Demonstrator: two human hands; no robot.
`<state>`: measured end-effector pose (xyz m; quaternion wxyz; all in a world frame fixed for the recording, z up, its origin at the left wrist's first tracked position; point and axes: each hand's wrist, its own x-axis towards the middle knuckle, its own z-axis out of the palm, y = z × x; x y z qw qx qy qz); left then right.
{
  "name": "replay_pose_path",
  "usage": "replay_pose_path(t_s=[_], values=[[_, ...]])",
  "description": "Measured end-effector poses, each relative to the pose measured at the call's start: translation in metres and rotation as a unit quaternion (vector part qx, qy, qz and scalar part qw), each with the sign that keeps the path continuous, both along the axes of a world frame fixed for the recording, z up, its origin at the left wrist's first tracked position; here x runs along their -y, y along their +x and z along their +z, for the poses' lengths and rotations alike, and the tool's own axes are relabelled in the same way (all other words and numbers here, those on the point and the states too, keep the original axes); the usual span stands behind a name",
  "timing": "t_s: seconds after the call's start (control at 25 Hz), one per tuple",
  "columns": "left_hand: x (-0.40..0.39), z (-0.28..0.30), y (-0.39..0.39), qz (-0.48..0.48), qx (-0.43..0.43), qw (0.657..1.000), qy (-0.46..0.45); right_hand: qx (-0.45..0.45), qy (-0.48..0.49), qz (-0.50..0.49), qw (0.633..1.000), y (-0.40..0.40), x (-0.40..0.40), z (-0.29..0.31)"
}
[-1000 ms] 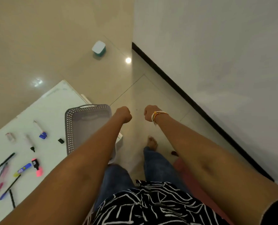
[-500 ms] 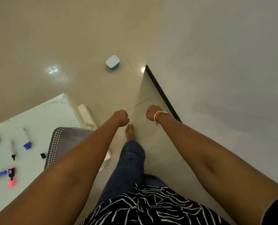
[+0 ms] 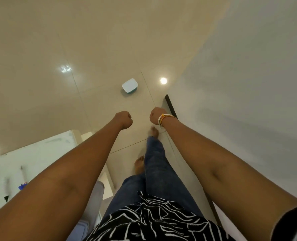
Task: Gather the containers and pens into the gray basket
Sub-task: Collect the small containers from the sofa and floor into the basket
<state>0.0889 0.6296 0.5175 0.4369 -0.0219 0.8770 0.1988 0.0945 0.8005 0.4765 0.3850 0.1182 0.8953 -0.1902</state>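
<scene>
A small white container with a teal base (image 3: 130,85) sits on the beige floor ahead, beyond both hands. My left hand (image 3: 124,119) and my right hand (image 3: 156,114) are held out in front as closed fists with nothing in them. The right wrist carries thread bracelets. A few pens (image 3: 23,178) lie blurred on the white board (image 3: 40,153) at the lower left. The gray basket (image 3: 96,204) is mostly hidden under my left forearm.
A white wall (image 3: 248,101) with a black skirting (image 3: 170,106) runs along the right. My bare feet (image 3: 154,132) and jeans are below the hands. Glossy beige tiles stretch ahead around the container.
The view has swung forward and I have stepped ahead. The container now lies nearer, and the board, pens and basket have slid toward the lower left. Both fists stay closed.
</scene>
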Motion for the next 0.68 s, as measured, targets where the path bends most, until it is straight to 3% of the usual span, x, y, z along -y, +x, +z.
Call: replay_pose_path(t_s=[0.24,0.4,0.68], values=[[-0.009,-0.049,-0.097,0.053,0.024,0.998,-0.009,0.026,-0.014,0.05,0.998,-0.117,-0.005,-0.044],[-0.023,-0.117,-0.158,0.065,0.019,0.998,0.011,0.039,-0.015,0.026,0.999,-0.175,-0.003,-0.115],[-0.018,-0.363,-0.243,0.268,0.057,0.96,0.059,0.041,-0.029,-0.039,0.998,-0.255,0.006,-0.355]])
